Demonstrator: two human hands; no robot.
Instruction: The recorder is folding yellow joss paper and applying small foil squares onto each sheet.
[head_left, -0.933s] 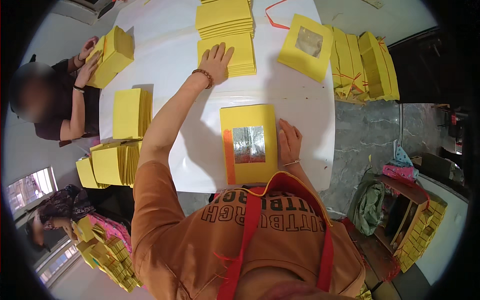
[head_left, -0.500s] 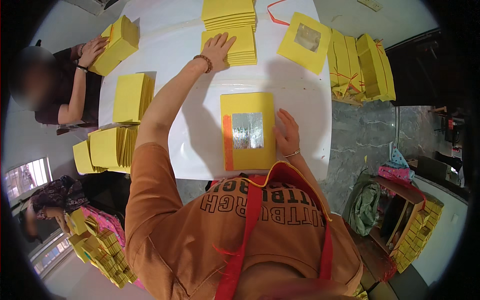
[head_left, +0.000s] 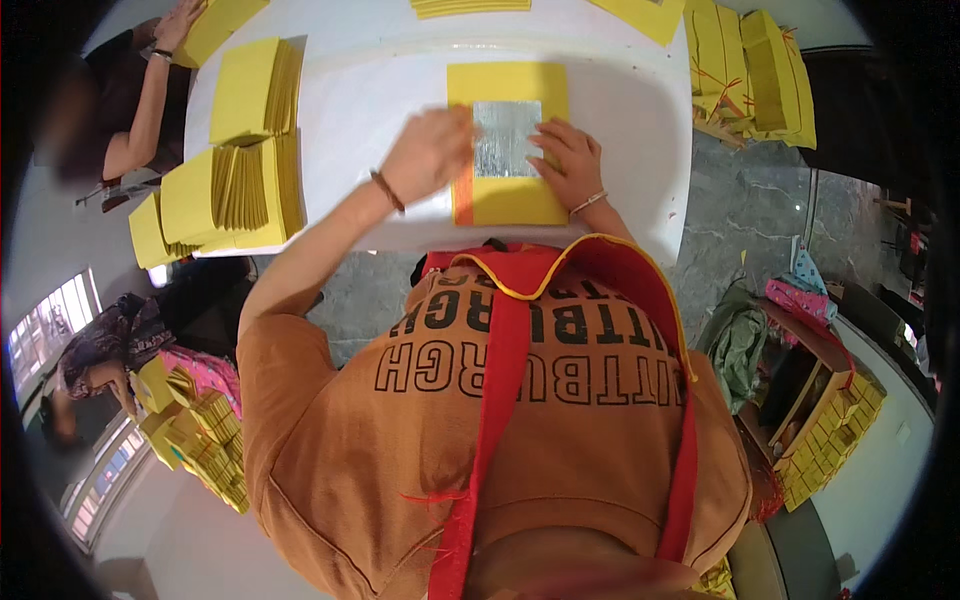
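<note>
In front of me on the white table lies yellow paper point(head_left: 520, 202), with a silver foil rectangle point(head_left: 506, 145) in its middle. An orange strip point(head_left: 463, 207) runs along its left side. My left hand point(head_left: 430, 152) is over that left side, beside the foil; its fingers look bent but are smeared by motion, and whether they hold anything does not show. My right hand point(head_left: 568, 165) rests at the foil's right edge with its fingers apart, touching the sheet and holding nothing.
Yellow paper stacks point(head_left: 245, 92) stand along the white table's point(head_left: 370, 90) left side; another stack point(head_left: 470, 6) is at the far edge. Tied yellow bundles point(head_left: 720, 65) are beyond the right edge. A co-worker's hand point(head_left: 178, 25) touches yellow paper at far left.
My left hand has left the far yellow stack and come back to the sheet before me. My right hand has moved from beside the paper onto the foil's edge. The view has shifted nearer.
</note>
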